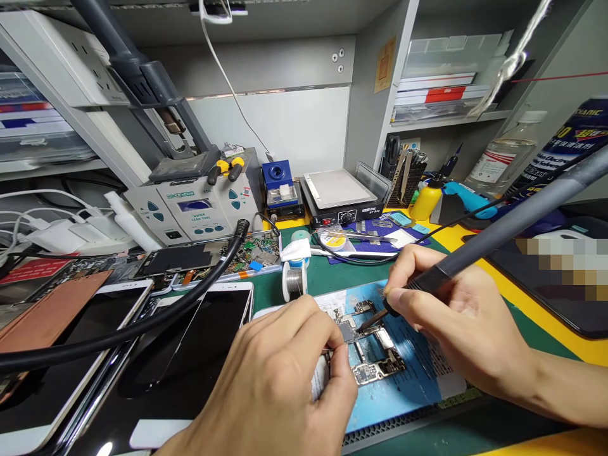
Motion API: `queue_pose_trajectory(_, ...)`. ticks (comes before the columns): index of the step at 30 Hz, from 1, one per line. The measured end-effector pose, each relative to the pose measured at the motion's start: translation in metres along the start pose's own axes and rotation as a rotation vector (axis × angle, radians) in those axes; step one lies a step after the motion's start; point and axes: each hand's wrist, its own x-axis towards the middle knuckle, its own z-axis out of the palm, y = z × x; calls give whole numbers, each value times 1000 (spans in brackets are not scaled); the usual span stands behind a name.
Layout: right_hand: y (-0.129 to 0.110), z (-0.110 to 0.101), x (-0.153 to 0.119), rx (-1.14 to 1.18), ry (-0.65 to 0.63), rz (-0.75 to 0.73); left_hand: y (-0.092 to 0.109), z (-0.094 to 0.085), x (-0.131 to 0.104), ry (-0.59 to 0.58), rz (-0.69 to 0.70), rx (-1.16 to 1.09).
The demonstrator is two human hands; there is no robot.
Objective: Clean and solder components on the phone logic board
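Note:
A phone circuit board (pixel 386 339) with a wide opening in its middle lies on a light-blue printed pad (pixel 380 405). My left hand (pixel 280 361) is closed at the board's left edge, thumb and index finger pinching there; the fingertips partly cover that edge. My right hand (pixel 456 310) grips a soldering iron (pixel 451 263) like a pen, its handle slanting up to the right. The iron's dark tip points down onto the board near a large chip (pixel 348 330); whether it touches cannot be made out.
A solder spool (pixel 294 282) stands just beyond my left hand. Phones (pixel 209 342) lie to the left, with a black hose (pixel 190 304) arching over them. Behind are a rework station (pixel 194 212), a heating plate (pixel 339 189) and a yellow bottle (pixel 426 201).

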Motion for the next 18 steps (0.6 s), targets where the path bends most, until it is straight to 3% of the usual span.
queue_pose_trajectory(18,2,-2,1,35,-14,49,0,-1,-3,-27,-27,-4)
